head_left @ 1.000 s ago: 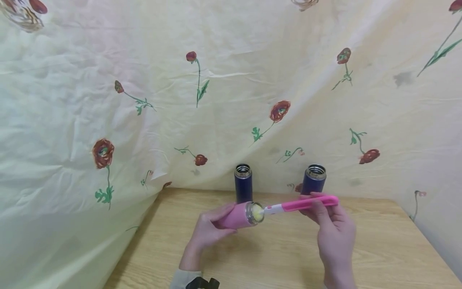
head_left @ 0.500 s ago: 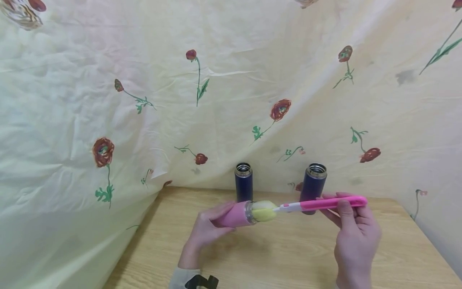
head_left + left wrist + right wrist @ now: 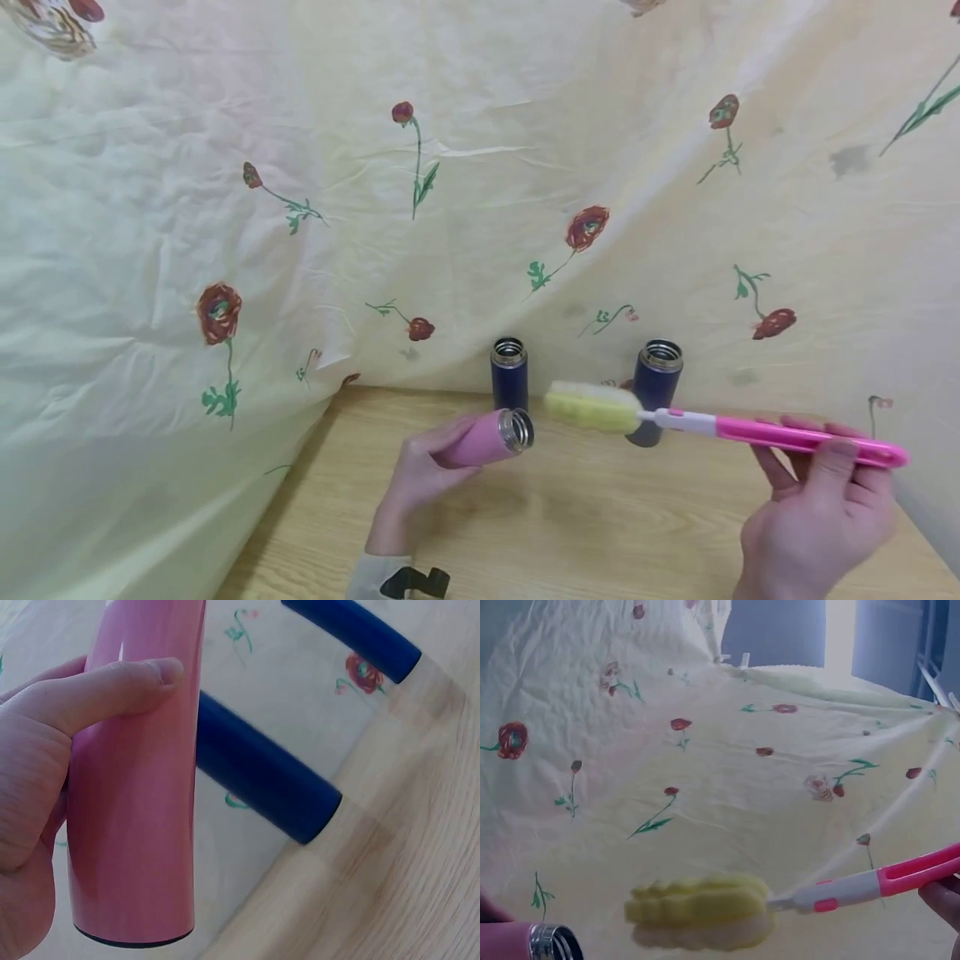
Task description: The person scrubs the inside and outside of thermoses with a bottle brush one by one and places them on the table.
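Observation:
My left hand (image 3: 427,467) grips a pink vacuum flask (image 3: 480,442), tilted with its open steel mouth pointing right. In the left wrist view the thumb lies across the flask's pink side (image 3: 135,825), above its dark-rimmed base. My right hand (image 3: 821,500) holds a bottle brush (image 3: 757,431) by its pink handle. The yellow and white sponge head (image 3: 592,407) is outside the flask, a short way right of its mouth. In the right wrist view the sponge (image 3: 701,911) and the flask mouth (image 3: 555,943) stand apart.
Two dark blue flasks without lids stand at the back of the wooden table (image 3: 600,533): one blue flask (image 3: 510,383) behind the pink one, another blue flask (image 3: 656,383) behind the brush. A flowered cloth (image 3: 480,275) hangs behind and along the left.
The right hand has moved right, drawing the brush's sponge head out of the pink flask. The left hand has kept its hold, and the flask has stayed nearly in place.

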Demonstrator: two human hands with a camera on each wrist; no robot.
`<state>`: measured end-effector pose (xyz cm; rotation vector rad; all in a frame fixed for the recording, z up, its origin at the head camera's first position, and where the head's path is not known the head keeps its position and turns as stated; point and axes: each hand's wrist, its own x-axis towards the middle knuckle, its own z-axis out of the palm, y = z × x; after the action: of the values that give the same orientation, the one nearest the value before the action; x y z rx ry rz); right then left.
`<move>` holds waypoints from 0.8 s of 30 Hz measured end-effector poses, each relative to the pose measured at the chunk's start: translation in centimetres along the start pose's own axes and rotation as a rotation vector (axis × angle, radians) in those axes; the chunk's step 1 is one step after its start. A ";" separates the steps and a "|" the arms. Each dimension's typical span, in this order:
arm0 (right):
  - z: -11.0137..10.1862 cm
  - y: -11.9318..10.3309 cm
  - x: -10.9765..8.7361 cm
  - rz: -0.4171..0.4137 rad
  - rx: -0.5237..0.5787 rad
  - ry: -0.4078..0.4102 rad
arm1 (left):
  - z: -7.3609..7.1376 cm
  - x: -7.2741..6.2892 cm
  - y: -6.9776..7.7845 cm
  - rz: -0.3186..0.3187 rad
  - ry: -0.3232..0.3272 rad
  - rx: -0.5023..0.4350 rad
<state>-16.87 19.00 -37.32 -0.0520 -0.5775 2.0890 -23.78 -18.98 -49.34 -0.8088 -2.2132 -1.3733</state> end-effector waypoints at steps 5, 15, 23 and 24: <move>0.3 0.2 -0.3 0.008 0.096 -0.028 | 0.1 0.1 -0.4 0.063 -0.010 0.027; 0.5 0.7 -1.9 0.140 -0.161 -0.289 | 0.8 0.7 0.0 0.158 -0.040 0.050; 0.3 1.1 -2.0 0.098 -0.311 -0.336 | 0.9 0.7 0.1 0.214 -0.029 0.069; 0.2 1.1 -2.1 0.093 -0.295 -0.333 | 0.9 0.7 0.2 0.226 -0.030 0.076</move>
<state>-16.68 16.73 -37.96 0.1041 -1.1015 2.1003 -24.27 -17.91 -49.18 -1.0216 -2.1073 -1.1694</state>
